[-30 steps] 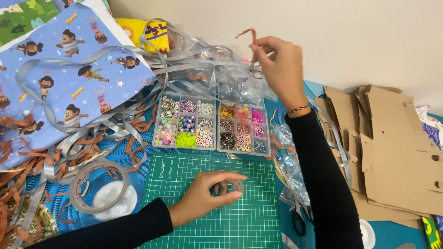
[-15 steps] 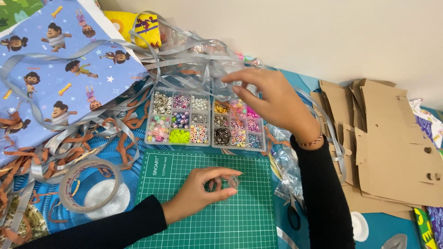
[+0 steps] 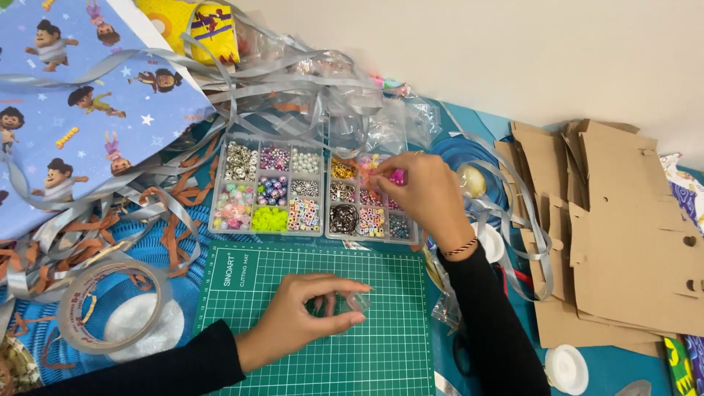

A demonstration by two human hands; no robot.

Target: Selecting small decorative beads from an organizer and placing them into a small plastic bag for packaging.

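A big sheet of blue cartoon-print wrapping paper (image 3: 81, 110) is pushed up to the far left, with loose silver ribbon (image 3: 279, 81) tangled over its edge, out of the way of the working spot. On the right, a stack of cut brown cardboard pieces (image 3: 623, 227) lies flat, well apart from the hands. In front of the person sits a green cutting mat (image 3: 381, 352), giving a firm, plain surface where small parts show up. Touching its far edge is a clear compartmented bead box (image 3: 308, 192), lid open, within easy reach. A roll of clear tape (image 3: 110, 304) rests left of the mat.

The right hand (image 3: 429, 198) hovers over the right-hand compartments of the box, fingertips pressed together, pinching what looks like a small pink bead; I can't make out its shape. The left hand (image 3: 308, 319) rests on the mat, thumb and fingers curled in a pinch around a small clear item (image 3: 358, 302), holding it low and steady against the mat.
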